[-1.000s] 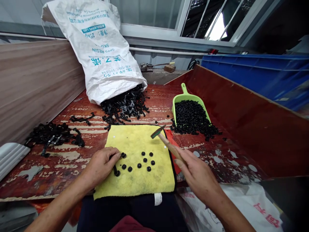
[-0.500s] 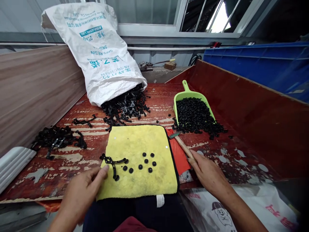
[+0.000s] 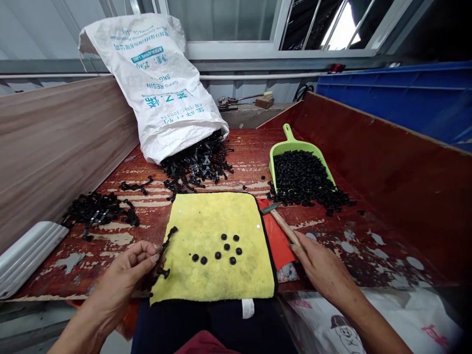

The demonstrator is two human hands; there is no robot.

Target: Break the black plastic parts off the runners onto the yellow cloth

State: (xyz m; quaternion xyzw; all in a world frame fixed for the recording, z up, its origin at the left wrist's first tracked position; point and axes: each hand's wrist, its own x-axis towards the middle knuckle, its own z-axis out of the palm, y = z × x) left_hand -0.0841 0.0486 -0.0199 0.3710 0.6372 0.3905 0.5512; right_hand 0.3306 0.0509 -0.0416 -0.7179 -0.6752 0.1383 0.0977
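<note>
Scuffed red-brown tabletop [image 3: 243, 147] before a metal wall and window, with a blue crate [image 3: 391, 98] beyond its right-hand board. Toward the back left, a white sack [image 3: 162, 83] lies with its mouth toward me, black jointed parts [image 3: 201, 162] spilling out; a smaller heap of similar parts [image 3: 94, 209] sits well to my left. Nearest my lap, a yellow cloth [image 3: 217, 216] lies between my hands; behind its right corner, a green dustpan [image 3: 291, 145] holds small black pieces [image 3: 302, 174], some spilled past its lip. My right hand [image 3: 324, 265], closed around the handle of a hammer [image 3: 283, 226], is to the right of the cloth, the hammer's head above a red sheet [image 3: 276, 241]. At the cloth's left edge, my left hand [image 3: 127, 270] pinches a black linked piece [image 3: 166, 248], which extends from my fingertips over the yellow surface. Eight black discs [image 3: 226, 247] lie on the cloth, between both hands.
</note>
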